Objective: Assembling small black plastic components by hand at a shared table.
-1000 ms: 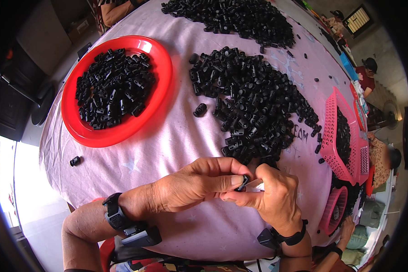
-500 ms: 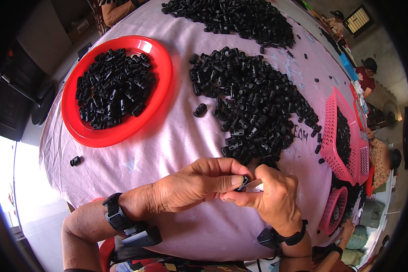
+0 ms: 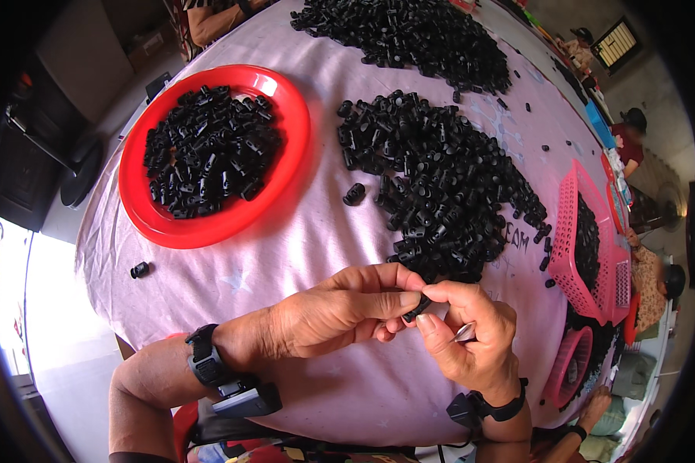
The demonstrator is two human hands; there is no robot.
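My left hand pinches a small black plastic cord lock between thumb and fingers above the pink cloth. Close against it, my right hand has its index fingertip at the upper end of the piece, its thumb just below. A small metal blade is tucked in the right hand, its shiny tip showing by the thumb; its handle is hidden. Just beyond the hands spreads a heap of similar black cord locks. A red plate at the left holds many more.
Another black heap lies at the far side of the cloth-covered table. One loose piece sits at left, another near the middle. Pink baskets stand at right. Other people sit around the table.
My right fingers have opened away from the left hand; the blade, earlier beside the piece, has drawn back toward the right palm. The view has shifted slightly.
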